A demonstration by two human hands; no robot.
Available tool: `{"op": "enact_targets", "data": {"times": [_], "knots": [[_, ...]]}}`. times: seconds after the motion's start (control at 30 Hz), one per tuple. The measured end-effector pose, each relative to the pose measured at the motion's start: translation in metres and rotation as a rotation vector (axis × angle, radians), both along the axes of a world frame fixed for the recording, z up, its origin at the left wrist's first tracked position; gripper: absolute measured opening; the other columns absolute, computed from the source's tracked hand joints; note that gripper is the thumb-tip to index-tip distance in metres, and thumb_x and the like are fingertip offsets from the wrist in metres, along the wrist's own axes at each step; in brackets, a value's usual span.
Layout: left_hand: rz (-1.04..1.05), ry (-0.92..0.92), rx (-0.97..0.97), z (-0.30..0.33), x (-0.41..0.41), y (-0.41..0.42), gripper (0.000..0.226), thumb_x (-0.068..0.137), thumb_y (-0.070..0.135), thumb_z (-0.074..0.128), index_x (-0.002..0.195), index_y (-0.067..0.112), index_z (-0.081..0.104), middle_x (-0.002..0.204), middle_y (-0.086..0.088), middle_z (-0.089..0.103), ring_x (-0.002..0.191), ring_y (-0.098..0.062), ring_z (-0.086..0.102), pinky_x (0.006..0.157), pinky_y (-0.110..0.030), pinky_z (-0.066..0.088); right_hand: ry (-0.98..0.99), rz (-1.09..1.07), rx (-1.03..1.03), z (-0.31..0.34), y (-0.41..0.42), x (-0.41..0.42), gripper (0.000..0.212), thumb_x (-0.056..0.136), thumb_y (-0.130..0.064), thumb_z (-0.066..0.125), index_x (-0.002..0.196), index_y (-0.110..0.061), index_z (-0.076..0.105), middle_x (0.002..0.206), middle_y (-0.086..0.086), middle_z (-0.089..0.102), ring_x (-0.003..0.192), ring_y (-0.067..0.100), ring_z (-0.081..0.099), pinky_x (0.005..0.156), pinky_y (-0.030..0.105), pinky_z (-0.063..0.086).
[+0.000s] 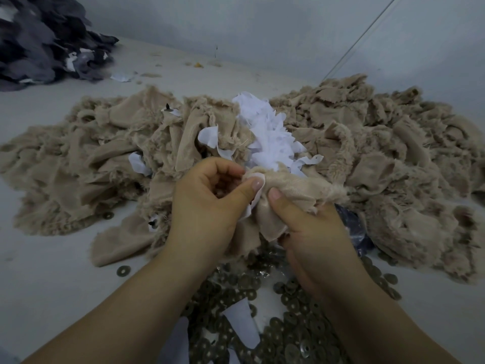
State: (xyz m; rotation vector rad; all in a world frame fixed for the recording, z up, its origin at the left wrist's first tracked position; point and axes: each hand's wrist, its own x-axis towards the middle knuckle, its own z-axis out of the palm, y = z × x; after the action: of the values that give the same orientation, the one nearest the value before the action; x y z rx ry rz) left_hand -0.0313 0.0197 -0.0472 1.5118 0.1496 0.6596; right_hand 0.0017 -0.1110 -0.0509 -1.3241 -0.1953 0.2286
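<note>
Where the beige pile (pixel 105 158) thins out at the person's left, bare table (pixel 52 271) runs to the frame edge, with one stray washer (pixel 122 271) lying on it just off the pile's ragged rim. Open surface also shows behind the pile, up to the wall (pixel 262 27). To the right the heap crowds the frame edge, and a loose bed of washers (pixel 296 324) fills the ground under both forearms. Table pale and matt, littered with lint; wall plain and grey, with a thin cord (pixel 362 35) slanting across it. Grey fabric heap (pixel 44 40) sits in the far left corner, well apart from the work. Held piece: a beige plush cutting (pixel 291 187), raised over the near middle of the pile, just in front of the white scraps (pixel 265 137). Left hand (pixel 207 203) is curled, its thumb and fingers pinching a small white patch (pixel 248 210) at the cutting's edge. Right hand (pixel 312 232) is closed round the cutting, thumb pressed on top, fingers hidden beneath. Cloth is fuzzy, frayed at the cut edges, smooth-woven on the back; scraps thin and crumpled; washers dull metal discs with centre holes.
</note>
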Motion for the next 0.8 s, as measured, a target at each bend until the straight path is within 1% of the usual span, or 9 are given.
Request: {"op": "enact_targets", "data": {"times": [0.2, 0.27, 0.33, 0.4, 0.47, 0.53, 0.6, 0.7, 0.8], "knots": [[-0.017, -0.001, -0.046, 0.004, -0.002, 0.008, 0.016, 0.066, 0.033, 0.079, 0.072, 0.018, 0.077, 0.072, -0.001, 0.075, 0.067, -0.012, 0.071, 0.061, -0.019, 0.054, 0.05, 0.131, 0.001, 0.008, -0.007, 0.004, 0.037, 0.076, -0.017, 0.079, 0.111, -0.006, 0.07, 0.107, 0.014, 0.075, 0.105, 0.027, 0.071, 0.094, 0.052, 0.054], [0.003, -0.002, -0.026, 0.006, -0.005, 0.011, 0.012, 0.066, 0.033, 0.077, 0.069, 0.022, 0.077, 0.067, 0.002, 0.074, 0.061, -0.008, 0.069, 0.058, -0.017, 0.053, 0.011, 0.222, -0.09, 0.013, -0.013, 0.008, 0.029, 0.068, -0.005, 0.066, 0.097, -0.001, 0.069, 0.095, 0.028, 0.069, 0.089, 0.032, 0.066, 0.08, 0.051, 0.055], [0.01, -0.011, -0.018, 0.009, -0.008, 0.013, 0.009, 0.066, 0.034, 0.074, 0.065, 0.025, 0.075, 0.057, 0.006, 0.069, 0.049, -0.001, 0.06, 0.05, -0.013, 0.048, -0.135, 0.324, -0.247, 0.02, -0.02, 0.011, 0.02, 0.065, 0.001, 0.057, 0.075, -0.013, 0.068, 0.069, 0.018, 0.058, 0.068, 0.026, 0.052, 0.059, 0.033, 0.041], [0.024, -0.014, -0.014, 0.01, -0.011, 0.016, 0.009, 0.066, 0.035, 0.073, 0.062, 0.027, 0.075, 0.055, 0.005, 0.067, 0.047, -0.001, 0.057, 0.049, -0.013, 0.046, -0.277, 0.449, -0.466, 0.027, -0.025, 0.012, 0.033, 0.073, 0.005, 0.061, 0.071, -0.027, 0.067, 0.063, -0.01, 0.063, 0.06, 0.01, 0.056, 0.056, 0.018, 0.043], [0.033, 0.002, -0.018, 0.01, -0.013, 0.018, 0.008, 0.065, 0.035, 0.072, 0.061, 0.029, 0.075, 0.059, 0.004, 0.069, 0.053, -0.004, 0.06, 0.053, -0.015, 0.051, -0.266, 0.528, -0.667, 0.028, -0.027, 0.013, 0.036, 0.081, 0.006, 0.065, 0.086, -0.029, 0.068, 0.078, -0.01, 0.074, 0.071, 0.007, 0.07, 0.064, 0.019, 0.056], [0.037, 0.023, -0.041, 0.011, -0.014, 0.021, 0.01, 0.063, 0.038, 0.073, 0.062, 0.029, 0.076, 0.06, 0.002, 0.07, 0.057, -0.01, 0.061, 0.058, -0.02, 0.056, -0.165, 0.586, -0.842, 0.023, -0.023, 0.011, 0.021, 0.085, 0.0, 0.067, 0.09, -0.02, 0.071, 0.084, -0.001, 0.077, 0.076, 0.012, 0.074, 0.069, 0.027, 0.062], [0.041, 0.04, -0.069, 0.011, -0.015, 0.024, 0.018, 0.063, 0.039, 0.074, 0.066, 0.022, 0.076, 0.067, -0.005, 0.072, 0.064, -0.021, 0.065, 0.067, -0.031, 0.06, -0.3, 0.477, -1.105, 0.014, -0.021, 0.013, 0.007, 0.086, -0.013, 0.068, 0.083, -0.016, 0.074, 0.075, 0.0, 0.076, 0.071, 0.013, 0.072, 0.066, 0.026, 0.06], [0.043, 0.052, -0.081, 0.011, -0.015, 0.027, 0.024, 0.067, 0.036, 0.075, 0.072, 0.013, 0.076, 0.079, -0.02, 0.072, 0.08, -0.043, 0.067, 0.077, -0.047, 0.061, -0.585, 0.127, -1.392, 0.005, -0.019, 0.021, 0.014, 0.085, -0.015, 0.062, 0.086, -0.022, 0.073, 0.081, -0.006, 0.069, 0.077, 0.013, 0.062, 0.062, 0.023, 0.046], [0.026, 0.068, -0.089, 0.011, -0.014, 0.026, 0.025, 0.064, 0.039, 0.075, 0.07, 0.015, 0.076, 0.081, -0.025, 0.069, 0.072, -0.039, 0.065, 0.079, -0.049, 0.058, -0.554, 0.087, -1.505, -0.005, -0.02, 0.033, 0.015, 0.09, -0.011, 0.06, 0.098, -0.018, 0.071, 0.098, 0.002, 0.068, 0.098, 0.022, 0.064, 0.071, 0.022, 0.037]]}}
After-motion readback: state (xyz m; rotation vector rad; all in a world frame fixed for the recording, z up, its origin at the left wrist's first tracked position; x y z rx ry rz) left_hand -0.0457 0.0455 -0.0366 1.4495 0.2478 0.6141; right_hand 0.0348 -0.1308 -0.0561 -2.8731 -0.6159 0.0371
